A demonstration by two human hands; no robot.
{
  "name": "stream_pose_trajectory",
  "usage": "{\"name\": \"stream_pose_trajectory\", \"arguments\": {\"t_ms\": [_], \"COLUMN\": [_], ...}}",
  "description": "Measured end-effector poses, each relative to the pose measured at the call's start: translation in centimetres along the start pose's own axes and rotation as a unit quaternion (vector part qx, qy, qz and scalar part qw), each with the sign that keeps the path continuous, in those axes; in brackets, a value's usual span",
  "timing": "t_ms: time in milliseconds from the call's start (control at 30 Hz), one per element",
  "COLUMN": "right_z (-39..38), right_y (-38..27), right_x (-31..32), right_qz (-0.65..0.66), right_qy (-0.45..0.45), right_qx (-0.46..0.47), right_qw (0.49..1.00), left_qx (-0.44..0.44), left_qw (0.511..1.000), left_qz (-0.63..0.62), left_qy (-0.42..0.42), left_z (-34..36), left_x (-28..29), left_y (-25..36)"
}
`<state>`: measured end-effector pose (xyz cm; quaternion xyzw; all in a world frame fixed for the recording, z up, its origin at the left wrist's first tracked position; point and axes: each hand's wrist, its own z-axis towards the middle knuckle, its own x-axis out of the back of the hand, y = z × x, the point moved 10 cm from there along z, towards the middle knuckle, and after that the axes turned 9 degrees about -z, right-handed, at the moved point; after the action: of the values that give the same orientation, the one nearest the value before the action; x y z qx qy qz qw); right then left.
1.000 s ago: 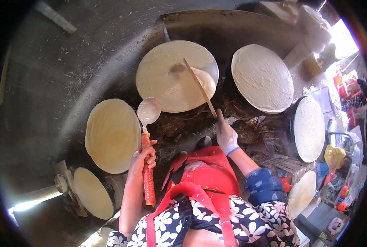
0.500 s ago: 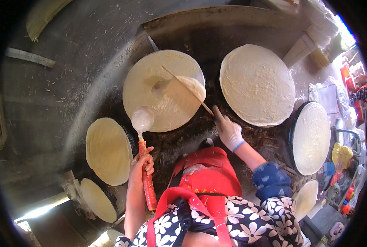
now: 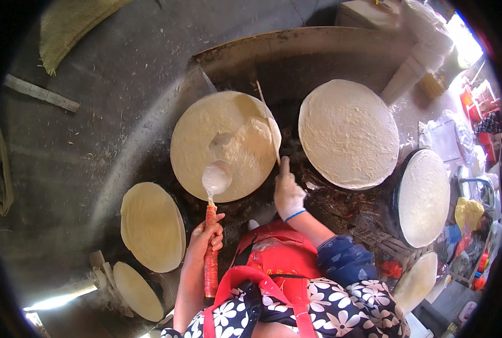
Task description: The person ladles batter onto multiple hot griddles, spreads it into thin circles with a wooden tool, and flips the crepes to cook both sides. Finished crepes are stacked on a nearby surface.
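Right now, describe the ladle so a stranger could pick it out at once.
Start at the big pale disc ahead and left of the red apron. The ladle shows its bowl against the disc's near part, its handle in the left hand. Its round bowl and red-wrapped handle set it apart from the thin stick in the right hand.

Ladle [image 3: 211,212] left of stick [image 3: 270,119]

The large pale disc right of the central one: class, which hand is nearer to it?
Right. The right hand, holding the thin stick, is below and left of the pale disc; the left hand, holding the ladle, is lower and farther left.
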<state>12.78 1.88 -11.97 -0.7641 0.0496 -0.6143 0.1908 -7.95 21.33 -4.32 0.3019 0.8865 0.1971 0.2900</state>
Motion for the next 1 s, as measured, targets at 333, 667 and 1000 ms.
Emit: {"name": "stream_pose_trajectory", "arguments": {"t_ms": [333, 667, 1000], "right_z": [0.0, -3.7, -9.7], "right_y": [-7.7, -8.8, -8.0], "right_x": [0.4, -2.8, -0.6], "right_qz": [-0.025, -0.018, 0.049], "right_qy": [-0.007, -0.023, 0.109], "right_qx": [0.124, 0.028, 0.079], "right_qw": [0.992, 0.999, 0.990], "left_qx": [0.058, 0.054, 0.008], "left_qw": [0.996, 0.992, 0.993], "left_qz": [-0.020, -0.049, -0.077], "left_qy": [-0.058, -0.107, -0.090], "left_z": [1.1, 2.5, 3.8], "left_x": [1.5, 3.7, 3.4], "left_y": [-1.0, 0.0, 1.9]}}
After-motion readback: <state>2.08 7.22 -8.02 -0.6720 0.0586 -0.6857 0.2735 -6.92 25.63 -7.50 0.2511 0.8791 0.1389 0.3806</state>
